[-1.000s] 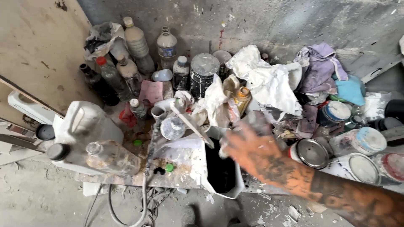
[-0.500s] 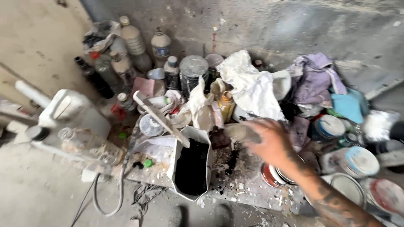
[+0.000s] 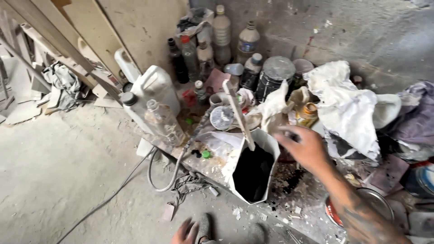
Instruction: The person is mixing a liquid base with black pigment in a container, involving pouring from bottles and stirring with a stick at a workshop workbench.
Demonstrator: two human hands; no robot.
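The fingers [image 3: 289,135] of the right hand [image 3: 306,148] are spread loose and holding nothing — they hover just above the rim of the cut-open white container [image 3: 253,169], whose inside is black with dark liquid. A pale wooden stir stick [image 3: 238,113] leans out of that container, tilted up and away to the left, close to the fingertips but apart from them. Just beyond the hand sits a small yellow-brown jar [image 3: 308,114], and behind it a heap of white rags [image 3: 343,106]. Down at the bottom edge the left hand [image 3: 185,232] shows only in part — fingers half curled, gripping nothing that can be seen. The container stands at the front edge of a low, paint-spattered desk [image 3: 298,199]. Further left, a white jerrycan [image 3: 151,92] with a clear plastic bottle [image 3: 163,121] lying against it; at the back, a row of dusty bottles [image 3: 221,34] against the grey wall.
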